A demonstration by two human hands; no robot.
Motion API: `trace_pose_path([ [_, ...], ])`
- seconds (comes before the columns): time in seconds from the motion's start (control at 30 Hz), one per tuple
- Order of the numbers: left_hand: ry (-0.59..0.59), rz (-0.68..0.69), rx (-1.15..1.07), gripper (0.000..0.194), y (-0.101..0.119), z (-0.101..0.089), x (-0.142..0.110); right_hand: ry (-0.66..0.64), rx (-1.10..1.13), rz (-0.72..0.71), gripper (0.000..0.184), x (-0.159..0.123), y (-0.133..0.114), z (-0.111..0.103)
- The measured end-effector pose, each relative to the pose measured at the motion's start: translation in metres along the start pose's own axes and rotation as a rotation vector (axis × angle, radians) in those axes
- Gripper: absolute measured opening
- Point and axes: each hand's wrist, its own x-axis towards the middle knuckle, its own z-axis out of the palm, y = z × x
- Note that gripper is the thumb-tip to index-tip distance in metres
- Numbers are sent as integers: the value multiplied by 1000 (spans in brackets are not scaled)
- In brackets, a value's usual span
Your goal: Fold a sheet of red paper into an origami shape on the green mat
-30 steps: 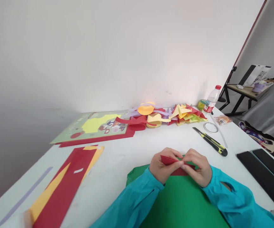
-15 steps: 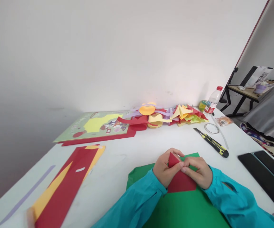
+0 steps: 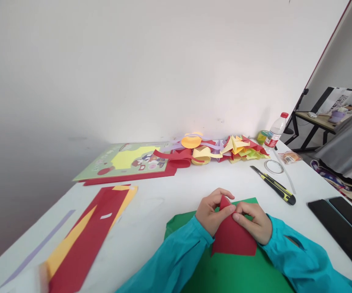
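Both hands meet over a green paper sheet [image 3: 239,276] near the table's front edge. My left hand [image 3: 211,213] pinches the pointed top of a folded red paper piece [image 3: 233,240]. My right hand [image 3: 253,221] pinches the same piece from the right, fingers closed on its upper edge. The red piece hangs down from the fingers and rests on the green sheet. Teal sleeves cover both forearms.
Red and yellow sheets [image 3: 87,236] lie at the left front, a craft paper pack [image 3: 127,160] behind them. A pile of folded coloured paper [image 3: 218,148] lines the wall. A utility knife [image 3: 275,185], tape ring [image 3: 272,166], water bottle [image 3: 275,130] and black phones [image 3: 340,228] sit right.
The red piece, held flat and narrow between the fingertips a second ago, now stands open as a larger pointed shape hanging below both hands. The hands stayed in place.
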Motion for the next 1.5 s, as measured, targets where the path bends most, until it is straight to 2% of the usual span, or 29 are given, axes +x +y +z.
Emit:
trace_pose_path([
  [0.17, 7, -72, -18, 25, -3, 2, 0, -33, 20, -4, 33, 0, 0, -2],
  [0.37, 175, -149, -77, 23, -7, 0, 4, -45, 97, 66, 36, 1, 0, -3],
  [0.47, 190, -153, -63, 22, -5, -3, 6, -67, 145, 97, 36, 1, -1, -3],
  [0.77, 102, -161, -67, 31, 6, -6, 6, -109, 206, 191, 38, 0, -2, -5],
  [0.9, 76, -216, -31, 36, 5, -1, 6, -41, 274, 253, 37, -1, 2, -7],
  [1.0, 16, -146, 49, 32, 3, 0, 5, 43, 311, 292, 35, 0, 4, -10],
  [1.13, -39, -78, 80, 30, 3, 1, 2, 22, 261, 239, 35, 0, 5, -13],
  [1.27, -153, -109, 179, 29, 4, 6, -3, -20, 212, 169, 35, 1, 4, -12],
  [1.33, -192, -142, 247, 28, 4, 10, -5, -3, 147, 132, 35, 1, 3, -11],
  [1.43, -180, -185, 269, 27, 3, 14, -8, 34, 92, 113, 33, 1, 1, -10],
  [1.5, -179, -181, 230, 28, 2, 14, -8, 114, 132, 141, 31, 0, 1, -12],
])
